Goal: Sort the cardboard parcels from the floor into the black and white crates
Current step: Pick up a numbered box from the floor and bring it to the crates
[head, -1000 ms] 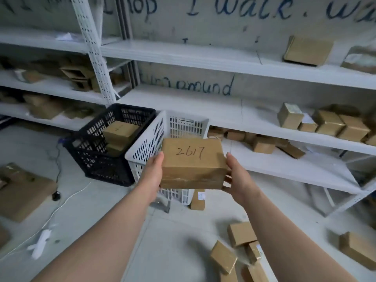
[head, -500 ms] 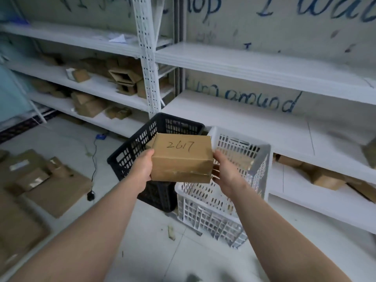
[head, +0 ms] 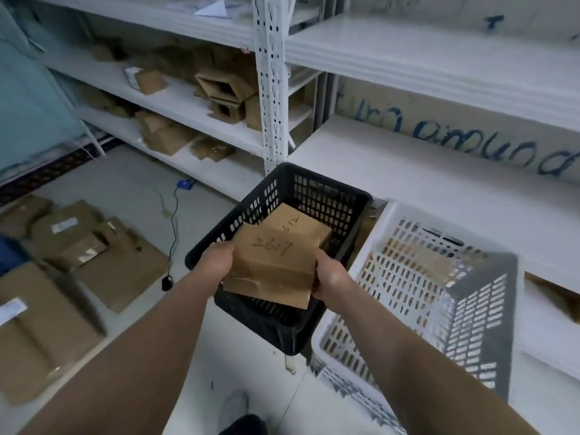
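I hold a cardboard parcel (head: 276, 265) marked "2617" between both hands, over the near part of the black crate (head: 332, 196). My left hand (head: 216, 262) grips its left end and my right hand (head: 329, 277) grips its right end. Inside the black crate lies another parcel (head: 298, 221) with handwriting on top, partly hidden behind the one I hold. The white crate (head: 408, 277) stands right of the black one, touching it; brown cardboard shows through its slotted walls.
White metal shelving (head: 439, 171) runs behind both crates, with a perforated upright (head: 271, 89). Several cardboard boxes (head: 219, 89) sit on the left shelves. Flattened cardboard and parcels (head: 78, 246) cover the floor at left. A black cable (head: 172, 233) trails across the floor.
I have come closer to the crates and moved the parcel leftward and down, from in front of the white crate to above the black crate. Both hands keep their grip.
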`<state>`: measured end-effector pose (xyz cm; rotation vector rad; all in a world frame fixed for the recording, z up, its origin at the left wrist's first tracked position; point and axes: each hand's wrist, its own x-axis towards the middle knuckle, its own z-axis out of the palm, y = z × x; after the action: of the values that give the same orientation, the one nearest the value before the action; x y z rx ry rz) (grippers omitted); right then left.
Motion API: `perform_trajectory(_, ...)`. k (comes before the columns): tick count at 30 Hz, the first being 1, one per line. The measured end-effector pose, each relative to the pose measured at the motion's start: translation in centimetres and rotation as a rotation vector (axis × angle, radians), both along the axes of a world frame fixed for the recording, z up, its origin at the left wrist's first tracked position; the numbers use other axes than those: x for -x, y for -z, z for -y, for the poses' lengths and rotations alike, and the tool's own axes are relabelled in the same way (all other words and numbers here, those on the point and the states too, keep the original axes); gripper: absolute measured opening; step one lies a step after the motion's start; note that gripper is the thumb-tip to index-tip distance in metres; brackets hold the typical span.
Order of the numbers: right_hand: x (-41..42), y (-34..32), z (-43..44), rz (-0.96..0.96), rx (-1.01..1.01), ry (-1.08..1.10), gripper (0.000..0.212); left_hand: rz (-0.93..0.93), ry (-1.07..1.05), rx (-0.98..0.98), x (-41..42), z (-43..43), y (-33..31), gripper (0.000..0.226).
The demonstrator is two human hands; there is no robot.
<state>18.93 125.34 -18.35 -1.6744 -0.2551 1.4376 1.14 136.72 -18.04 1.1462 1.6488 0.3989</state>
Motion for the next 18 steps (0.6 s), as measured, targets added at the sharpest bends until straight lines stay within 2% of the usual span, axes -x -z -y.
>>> perform_trajectory(3,0.3,2.1,-2.8,-0.017,0.095,0.020,0.064,-0.074,0.122,0.032,0.0,-4.0,2.6,0.041)
perform_trajectory(8,1.4,5.9,-5.4,-0.108,0.140,0.146,0.038,-0.153,0.316,0.152,0.2,-9.6,7.2,0.034)
perform_trajectory(13,3.5,9.0,-7.6,-0.182,0.222,0.316,0.029,-0.224,0.452,0.337,1.0,-13.6,11.4,0.031)
perform_trajectory(18,5.3,12.1,-8.2,-0.280,0.208,0.485,0.034,-0.248,0.514,0.410,1.1,-14.9,14.0,0.034)
